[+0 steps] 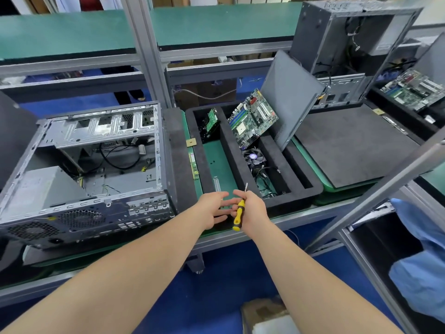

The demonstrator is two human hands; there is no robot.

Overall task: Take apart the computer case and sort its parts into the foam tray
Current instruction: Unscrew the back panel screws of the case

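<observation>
Right hand [252, 210] grips a yellow-and-black screwdriver [238, 214] by its handle, shaft pointing up, over the front rim of the foam tray [296, 201]. Left hand [212, 208] lies just beside it, fingers relaxed and holding nothing, possibly touching the right fingers. The opened computer case [84, 169] lies on the worktop [186, 125], left of the tray, which holds a motherboard [252, 116], fan cooler [254, 157] and drive [210, 124].

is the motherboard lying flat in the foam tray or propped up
Propped up. The motherboard stands tilted on its lower edge in a slot of the foam tray, its component face toward the camera.
</observation>
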